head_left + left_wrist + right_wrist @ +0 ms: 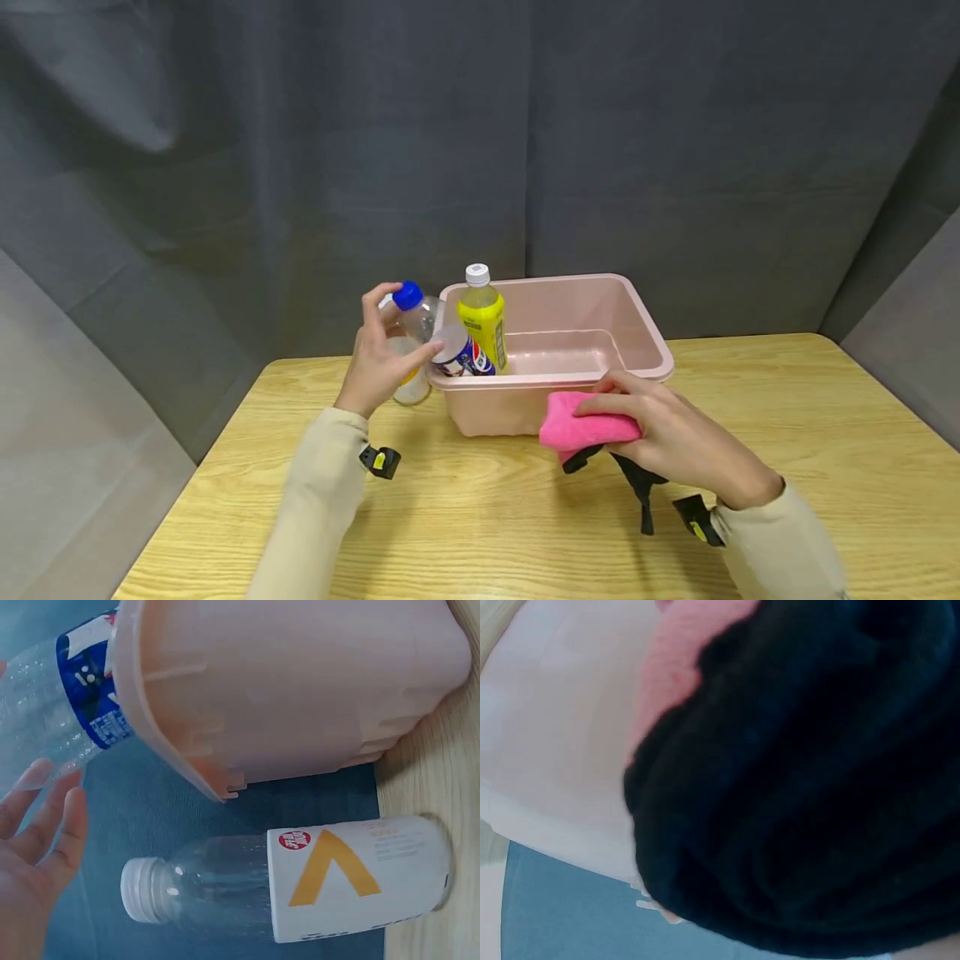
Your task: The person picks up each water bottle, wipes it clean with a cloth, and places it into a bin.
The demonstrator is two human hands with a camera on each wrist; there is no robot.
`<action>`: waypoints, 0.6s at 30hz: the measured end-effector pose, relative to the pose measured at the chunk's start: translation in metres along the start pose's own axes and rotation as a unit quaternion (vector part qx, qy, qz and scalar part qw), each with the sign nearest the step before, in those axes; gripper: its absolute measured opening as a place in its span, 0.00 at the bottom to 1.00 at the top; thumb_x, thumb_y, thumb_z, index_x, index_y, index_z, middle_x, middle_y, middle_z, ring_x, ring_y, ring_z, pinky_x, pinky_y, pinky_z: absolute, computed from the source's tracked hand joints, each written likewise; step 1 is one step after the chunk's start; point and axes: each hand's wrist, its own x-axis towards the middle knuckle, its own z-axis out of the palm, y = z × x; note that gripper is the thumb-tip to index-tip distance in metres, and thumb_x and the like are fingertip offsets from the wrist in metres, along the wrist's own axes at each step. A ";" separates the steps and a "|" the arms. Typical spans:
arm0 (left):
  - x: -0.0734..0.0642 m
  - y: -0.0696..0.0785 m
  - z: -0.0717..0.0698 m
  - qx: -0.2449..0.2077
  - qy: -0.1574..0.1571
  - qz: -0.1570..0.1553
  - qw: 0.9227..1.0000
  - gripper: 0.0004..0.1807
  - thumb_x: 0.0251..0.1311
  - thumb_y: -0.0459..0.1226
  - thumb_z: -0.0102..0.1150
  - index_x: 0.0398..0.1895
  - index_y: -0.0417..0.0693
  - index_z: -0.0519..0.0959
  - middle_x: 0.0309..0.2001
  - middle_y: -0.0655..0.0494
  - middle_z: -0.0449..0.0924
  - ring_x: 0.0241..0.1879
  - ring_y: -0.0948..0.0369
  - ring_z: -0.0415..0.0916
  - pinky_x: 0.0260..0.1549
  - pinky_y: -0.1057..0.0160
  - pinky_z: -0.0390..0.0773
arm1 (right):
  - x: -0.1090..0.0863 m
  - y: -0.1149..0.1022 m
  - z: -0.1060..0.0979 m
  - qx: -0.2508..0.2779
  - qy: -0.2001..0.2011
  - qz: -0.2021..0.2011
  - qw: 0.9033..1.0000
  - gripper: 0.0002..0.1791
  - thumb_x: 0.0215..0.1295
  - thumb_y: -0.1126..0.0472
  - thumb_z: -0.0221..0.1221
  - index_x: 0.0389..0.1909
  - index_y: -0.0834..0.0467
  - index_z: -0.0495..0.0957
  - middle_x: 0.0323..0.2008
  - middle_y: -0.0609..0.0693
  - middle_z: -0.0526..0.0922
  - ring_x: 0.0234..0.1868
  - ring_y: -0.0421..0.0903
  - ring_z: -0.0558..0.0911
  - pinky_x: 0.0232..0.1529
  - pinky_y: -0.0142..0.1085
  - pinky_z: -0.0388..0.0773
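Observation:
My left hand grips a clear Pepsi bottle with a blue cap, thumb on one side and fingers up by the cap. The bottle leans over the near left corner of a pink plastic bin, its label end inside the rim. A yellow-labelled drink bottle with a white cap stands in the bin next to it. In front of the bin, my right hand pinches a bunched cloth, pink on one side and black on the other. Black folds fill most of the right wrist view.
Just left of the bin, a clear bottle with a white label stands upright on the wooden table, partly hidden behind my left hand in the head view. A dark grey curtain hangs behind the table.

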 end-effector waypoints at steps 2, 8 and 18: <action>0.005 0.001 0.004 0.018 -0.020 0.019 0.999 0.46 0.52 0.28 0.75 0.69 0.46 0.55 0.59 0.36 0.77 0.52 0.45 0.79 0.50 0.47 0.80 | 0.000 0.000 0.000 -0.001 0.001 -0.001 1.000 0.25 0.43 0.77 0.73 0.43 0.51 0.87 0.41 0.40 0.78 0.38 0.38 0.77 0.37 0.36 0.81; 0.014 0.005 0.015 0.050 -0.057 0.033 0.997 0.45 0.51 0.30 0.77 0.71 0.44 0.62 0.59 0.39 0.74 0.53 0.45 0.78 0.54 0.47 0.80 | 0.000 0.001 0.003 -0.003 0.001 -0.003 1.000 0.25 0.43 0.77 0.73 0.42 0.52 0.87 0.40 0.41 0.78 0.38 0.38 0.77 0.37 0.36 0.81; 0.010 0.002 0.028 0.105 -0.086 0.035 0.990 0.47 0.51 0.31 0.78 0.74 0.52 0.62 0.57 0.43 0.73 0.49 0.46 0.80 0.32 0.57 0.83 | 0.001 0.000 0.004 0.002 0.002 0.002 1.000 0.26 0.42 0.79 0.72 0.42 0.52 0.87 0.40 0.40 0.78 0.38 0.38 0.77 0.37 0.35 0.80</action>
